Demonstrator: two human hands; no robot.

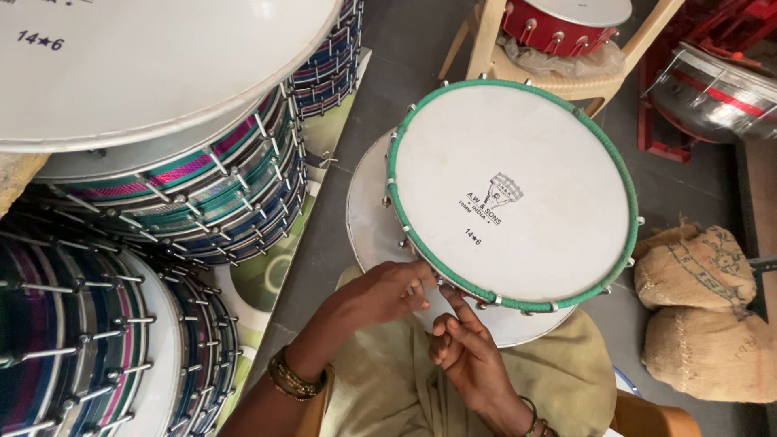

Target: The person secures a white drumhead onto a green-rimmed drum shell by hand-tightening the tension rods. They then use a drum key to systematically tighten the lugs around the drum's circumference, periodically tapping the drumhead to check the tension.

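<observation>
A round frame drum point(518, 194) with a white skin and a green-wrapped rim rests tilted on my lap, over a second white drum skin point(368, 218) beneath it. My left hand point(380, 293) has its fingers curled against the near rim, at one of the small metal tension hooks. My right hand point(463, 348) sits just below the rim, its index finger pointing up and touching the rim's underside. Bangles ring my left wrist. Whether either hand pinches a hook is hidden by the fingers.
Tall stacks of finished drums point(186, 186) with coloured shells and metal rods fill the left side. A red drum point(558, 24) lies on a plastic chair at the top. Two burlap sacks point(704, 316) sit at the right, on the grey floor point(405, 48).
</observation>
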